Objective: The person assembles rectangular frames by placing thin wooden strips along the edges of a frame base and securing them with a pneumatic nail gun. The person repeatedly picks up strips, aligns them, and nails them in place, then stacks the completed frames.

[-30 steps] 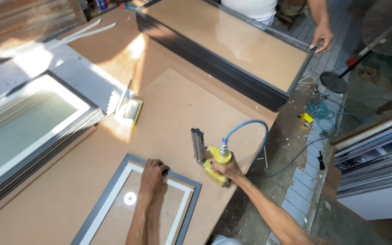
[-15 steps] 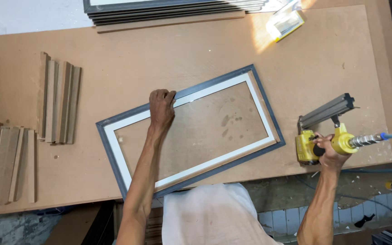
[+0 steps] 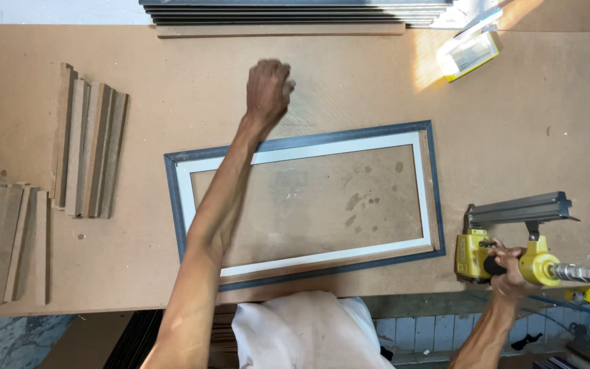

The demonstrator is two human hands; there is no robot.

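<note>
A rectangular picture frame (image 3: pixel 431 178) with a dark outer edge and white inner border lies flat on the brown board table (image 3: pixel 172 82). My left hand (image 3: pixel 268 87) is raised beyond the frame's far edge, fingers curled in a loose fist, holding nothing that I can see. My right hand (image 3: pixel 510 263) grips a yellow nail gun (image 3: pixel 507 236) resting on the table just right of the frame, with a hose leading off to the right.
Two bundles of thin wooden strips (image 3: pixel 87 147) (image 3: pixel 8 242) lie at the left. A stack of dark frames (image 3: pixel 295 12) sits along the far edge. A small yellow-edged box (image 3: pixel 469 53) lies at the far right. The table's near edge runs by my body.
My left hand has lifted off the frame's far-left corner and moved away past its far edge. The nail gun stays in my right hand, right of the frame.
</note>
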